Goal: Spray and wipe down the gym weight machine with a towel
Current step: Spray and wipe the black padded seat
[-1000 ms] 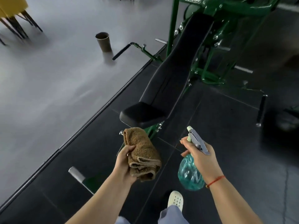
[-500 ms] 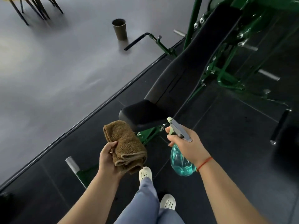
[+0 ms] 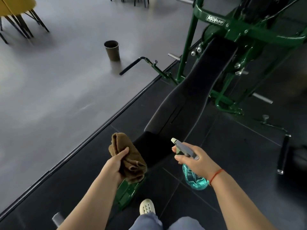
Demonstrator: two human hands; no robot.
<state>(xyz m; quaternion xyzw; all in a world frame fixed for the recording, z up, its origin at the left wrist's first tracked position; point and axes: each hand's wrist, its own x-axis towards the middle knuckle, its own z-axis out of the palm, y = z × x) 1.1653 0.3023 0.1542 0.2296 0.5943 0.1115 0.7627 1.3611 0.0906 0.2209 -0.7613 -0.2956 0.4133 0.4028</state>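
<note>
Machine: green steel frame (image 3: 186, 52) on a black mat, running from bottom centre up to top right; a plate on its top bar reads MAXPUMP.
Pad: long black back pad (image 3: 196, 90) sloping up toward the frame's top.
Seat: black seat (image 3: 152, 146) at the pad's lower end, between the two hands.
Towel: brown, folded into a thick wad (image 3: 127, 156), over the seat's left edge; I cannot tell whether it touches the seat.
Left hand: closed round the towel (image 3: 114, 165), thumb across its top and fingers beneath, hidden by the cloth.
Bottle: clear teal spray bottle (image 3: 194, 180) with a grey head, just right of the seat and above the mat; the pale nozzle points up and left toward the seat.
Right hand: wrapped round the bottle's neck (image 3: 199, 161), fingers curled under the spray head at the trigger; a red string circles the wrist.
Handles: a black-gripped lever (image 3: 131, 67) sticks out left over the grey floor; another black grip (image 3: 283, 155) stands at the right.
Mat: dark tiles (image 3: 240, 155) under the machine, edged by a strip that runs diagonally.
Floor: smooth grey (image 3: 49, 97), left of the mat.
Cup: dark paper cup (image 3: 112, 50), upright on the floor near the left lever.
Chairs: yellow seats on dark legs (image 3: 16, 14), top left corner.
Shoe: white perforated clog (image 3: 147, 206) on the mat, with a grey-blue trouser leg above it.
</note>
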